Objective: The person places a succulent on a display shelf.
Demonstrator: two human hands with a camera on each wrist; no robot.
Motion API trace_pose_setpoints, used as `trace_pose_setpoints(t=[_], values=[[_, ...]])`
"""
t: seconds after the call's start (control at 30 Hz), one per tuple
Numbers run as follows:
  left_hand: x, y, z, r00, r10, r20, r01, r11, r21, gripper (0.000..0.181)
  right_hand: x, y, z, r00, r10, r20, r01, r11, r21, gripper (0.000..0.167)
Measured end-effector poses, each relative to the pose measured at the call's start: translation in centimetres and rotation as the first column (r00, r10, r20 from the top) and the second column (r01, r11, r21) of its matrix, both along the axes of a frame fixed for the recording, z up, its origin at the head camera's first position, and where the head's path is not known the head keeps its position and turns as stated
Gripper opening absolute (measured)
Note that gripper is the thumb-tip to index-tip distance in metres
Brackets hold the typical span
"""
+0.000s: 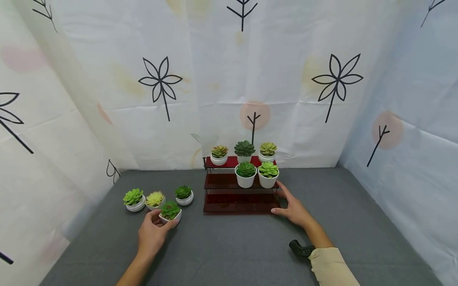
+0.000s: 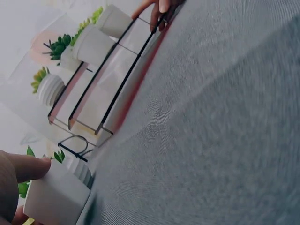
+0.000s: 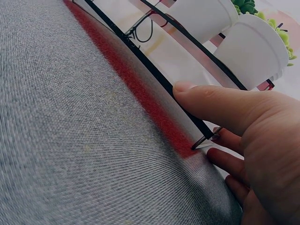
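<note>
One smooth angular pot [image 2: 58, 194] is pinched between left fingers [image 2: 35, 167], one glossy tiered rack [image 1: 234, 201] gripped by right fingers [image 3: 215, 101].

Leaf-printed white fabric [image 1: 222, 59] hangs behind a grey table [image 1: 229, 250].

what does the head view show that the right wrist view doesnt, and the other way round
Head only: the left hand holding a white-potted succulent, three more potted succulents near it, and the tan sleeve.

Right wrist only: a dark wire piece beneath the shelf at its end.

Both: the right hand gripping that end, and two round white pots on the shelf.
</note>
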State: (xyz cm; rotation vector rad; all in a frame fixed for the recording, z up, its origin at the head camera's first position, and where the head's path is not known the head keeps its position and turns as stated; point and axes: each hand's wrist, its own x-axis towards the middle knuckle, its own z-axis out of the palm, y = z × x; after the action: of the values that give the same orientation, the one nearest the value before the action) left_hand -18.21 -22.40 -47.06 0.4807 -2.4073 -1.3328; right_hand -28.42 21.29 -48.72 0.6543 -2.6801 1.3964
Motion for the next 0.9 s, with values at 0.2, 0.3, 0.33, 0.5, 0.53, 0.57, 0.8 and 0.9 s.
trace_pose_setpoints(t=[0.2, 0.3, 0.33, 0.5, 0.53, 0.57, 0.8, 0.9], values=[[0.2, 0.3, 0.8, 0.997, -0.079, 0.013, 0.078, 0.995, 0.063, 0.064, 0.0, 0.1, 0.0, 1.000, -0.004, 0.003, 0.004, 1.000, -0.001, 0.093], [0.1, 0.5, 1.1, 0.993, -0.120, -0.009, 0.120, 0.987, 0.106, 0.063, 0.0, 0.0, 0.0, 1.000, -0.005, 0.008, 0.005, 1.000, 0.000, 0.093], [0.1, 0.5, 1.1, 0.991, -0.131, -0.018, 0.132, 0.984, 0.122, 0.063, 0.0, 0.0, 0.0, 1.000, -0.005, 0.009, 0.005, 1.000, 0.000, 0.093], [0.0, 0.9, 1.2, 0.983, -0.174, -0.053, 0.181, 0.965, 0.189, 0.061, -0.1, 0.0, 0.0, 1.000, -0.007, 0.012, 0.007, 1.000, 0.005, 0.093], [-0.1, 1.0, 1.2, 0.982, -0.179, -0.056, 0.186, 0.963, 0.195, 0.061, -0.1, -0.1, 0.0, 1.000, -0.008, 0.013, 0.008, 1.000, 0.005, 0.093], [-0.1, 1.1, 1.2, 0.981, -0.184, -0.063, 0.193, 0.960, 0.201, 0.061, -0.1, -0.1, 0.0, 1.000, -0.010, 0.015, 0.009, 1.000, 0.006, 0.093], [-0.8, 1.9, 0.9, 0.970, -0.212, -0.118, 0.235, 0.941, 0.242, 0.061, 0.0, -0.2, -0.1, 1.000, -0.005, 0.016, 0.005, 1.000, 0.003, 0.093], [-1.2, 2.5, 0.9, 0.961, -0.222, -0.167, 0.260, 0.931, 0.257, 0.061, 0.0, -0.1, -0.1, 1.000, -0.007, 0.012, 0.007, 1.000, -0.005, 0.093]])
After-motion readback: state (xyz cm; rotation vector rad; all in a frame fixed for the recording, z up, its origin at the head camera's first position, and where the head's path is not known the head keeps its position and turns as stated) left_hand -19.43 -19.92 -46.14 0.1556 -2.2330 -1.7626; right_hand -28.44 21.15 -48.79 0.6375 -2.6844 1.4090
